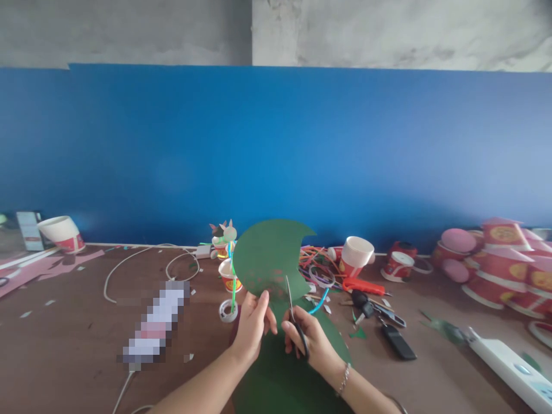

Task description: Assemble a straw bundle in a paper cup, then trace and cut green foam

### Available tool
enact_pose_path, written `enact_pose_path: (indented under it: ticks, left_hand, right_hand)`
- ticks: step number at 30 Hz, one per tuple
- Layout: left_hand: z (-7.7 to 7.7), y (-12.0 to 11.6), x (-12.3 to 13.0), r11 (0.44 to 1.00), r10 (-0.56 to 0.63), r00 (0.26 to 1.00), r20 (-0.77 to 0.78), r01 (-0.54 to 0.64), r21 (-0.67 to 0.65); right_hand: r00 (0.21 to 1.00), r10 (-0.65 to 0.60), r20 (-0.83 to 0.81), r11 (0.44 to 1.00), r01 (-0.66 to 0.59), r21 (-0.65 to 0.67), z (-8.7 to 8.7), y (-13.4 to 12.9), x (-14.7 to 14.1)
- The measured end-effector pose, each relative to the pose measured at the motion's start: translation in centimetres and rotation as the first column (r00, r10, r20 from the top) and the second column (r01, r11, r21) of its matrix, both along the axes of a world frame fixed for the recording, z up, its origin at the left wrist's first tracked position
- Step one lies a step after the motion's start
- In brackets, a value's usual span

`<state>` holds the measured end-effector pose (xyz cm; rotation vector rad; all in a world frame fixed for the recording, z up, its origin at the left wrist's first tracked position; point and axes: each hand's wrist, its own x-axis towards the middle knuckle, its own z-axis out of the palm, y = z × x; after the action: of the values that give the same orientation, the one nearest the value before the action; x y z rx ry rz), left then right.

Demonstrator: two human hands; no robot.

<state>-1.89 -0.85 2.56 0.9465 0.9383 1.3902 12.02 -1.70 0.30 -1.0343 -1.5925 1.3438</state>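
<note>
My left hand (253, 323) pinches the lower edge of a green sheet of paper (269, 247), thumb on the near face. The sheet is held up, with a rounded left side and a curved notch cut into its right side. My right hand (311, 334) has its fingers in the black handles of a pair of scissors (290, 296). The blades point up in front of the sheet's lower right part; whether they grip the paper I cannot tell. Under both hands lies a larger dark green sheet (284, 382).
Behind the paper stand paper cups (356, 256) and a heap of coloured pipe cleaners (317, 261). To the right lie an orange-handled tool (364, 286), keys (364, 307), a power strip (511, 368) and red cup models (502, 276). A tape roll (228, 311) and a blurred-out phone-like object (157, 322) are left.
</note>
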Motion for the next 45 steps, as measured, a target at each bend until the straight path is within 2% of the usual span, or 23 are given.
enact_pose_path:
  ticks: [10,19,29,35,45]
  left_hand:
    - [-0.2,-0.2,0.0,0.999,-0.036,0.998,-0.052,0.036,-0.007]
    - [0.1,-0.4,0.1,0.998,-0.066,0.997,-0.030,0.066,0.000]
    - [-0.2,-0.2,0.2,0.997,-0.071,0.997,-0.039,0.072,0.024]
    - [-0.4,-0.5,0.4,0.992,-0.125,0.991,-0.042,0.125,0.011]
    - [-0.5,-0.3,0.4,0.993,-0.114,0.993,-0.041,0.115,0.013]
  right_hand:
    - [0.999,-0.035,-0.038,0.999,0.035,-0.002,-0.3,0.3,0.1]
    - [0.994,-0.076,-0.074,0.997,0.074,-0.033,-0.9,0.4,0.0]
    - [0.986,-0.150,-0.066,0.988,0.147,-0.056,0.0,0.2,-0.1]
    - [0.974,-0.170,-0.153,0.985,0.164,-0.054,0.0,0.3,-0.1]
    - [0.973,-0.228,-0.045,0.973,0.226,-0.053,0.5,0.3,0.0]
